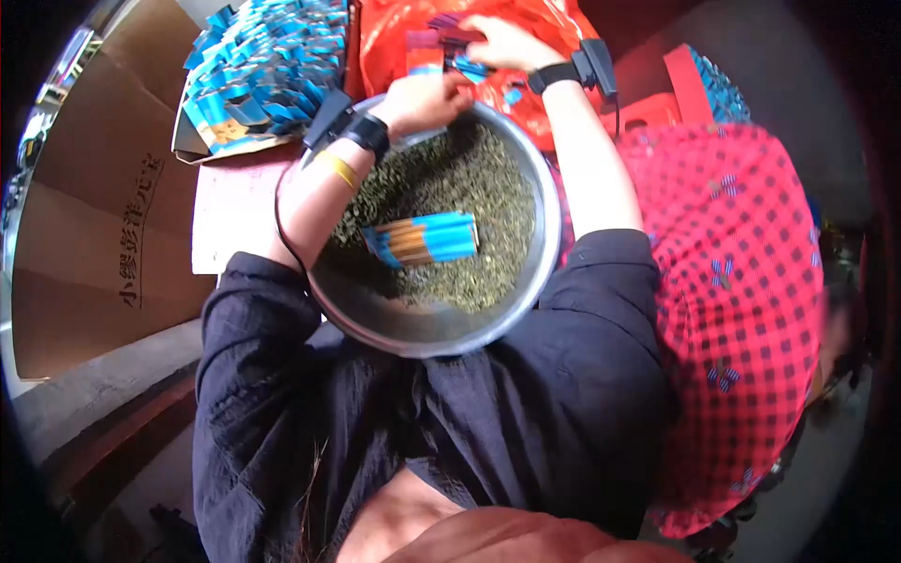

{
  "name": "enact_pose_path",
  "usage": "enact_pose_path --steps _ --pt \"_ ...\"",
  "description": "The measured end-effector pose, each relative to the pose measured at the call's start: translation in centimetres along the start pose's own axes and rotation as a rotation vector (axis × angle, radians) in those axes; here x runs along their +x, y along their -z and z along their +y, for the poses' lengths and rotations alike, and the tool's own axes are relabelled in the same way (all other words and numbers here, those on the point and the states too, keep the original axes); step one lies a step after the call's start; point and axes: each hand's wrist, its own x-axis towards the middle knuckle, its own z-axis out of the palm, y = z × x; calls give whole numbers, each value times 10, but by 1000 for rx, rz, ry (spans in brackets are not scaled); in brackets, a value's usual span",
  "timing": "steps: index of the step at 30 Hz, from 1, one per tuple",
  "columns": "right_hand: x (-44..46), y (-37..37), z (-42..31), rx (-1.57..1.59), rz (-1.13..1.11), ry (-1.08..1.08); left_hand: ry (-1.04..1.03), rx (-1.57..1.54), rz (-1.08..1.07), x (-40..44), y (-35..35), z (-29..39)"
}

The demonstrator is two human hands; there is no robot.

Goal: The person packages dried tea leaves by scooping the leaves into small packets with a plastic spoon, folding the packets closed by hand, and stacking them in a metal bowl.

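right hand (502, 45) over shiny red plastic bag (387, 28), left hand (424, 103) over round silver metal bowl (432, 342); i can't tell either's finger grip.

Bowl (422, 332) open rightward; packets (427, 238) — midway obstacle

On the carton (80, 225) to my left, I read one row of dark Chinese characters (140, 231) running up its side, from 小 at the bottom to 元宝 at the top, with a thin line alongside. Those between looked like 缪彭洋, though I couldn't be sure.
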Motion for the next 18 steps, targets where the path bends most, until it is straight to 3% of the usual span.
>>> enact_pose_path --steps 2,4,7,8,11,14,15,16,18 --pt "9 -25 41 -598 -14 -245 74 -14 -143 -2 17 11" --pt "11 -33 36 -684 -195 -345 103 -47 -242 7 19 5" --pt "24 -46 57 -635 -168 -343 130 -5 -331 15 27 5" --pt "27 -48 64 -562 -12 -262 158 17 -407 21 26 0" --pt "47 -41 78 -459 -29 -316 139 3 -443 27 16 -8" --pt "61 -27 62 -423 -19 -128 130 7 -446 19 36 6" --pt "74 -36 77 -536 81 -93 89 -14 -378 19 28 1" --pt "88 -34 83 -553 -20 -155 117 5 -462 24 24 -5" --pt "39 0 88 -584 52 -314 110 4 -449 24 30 5"
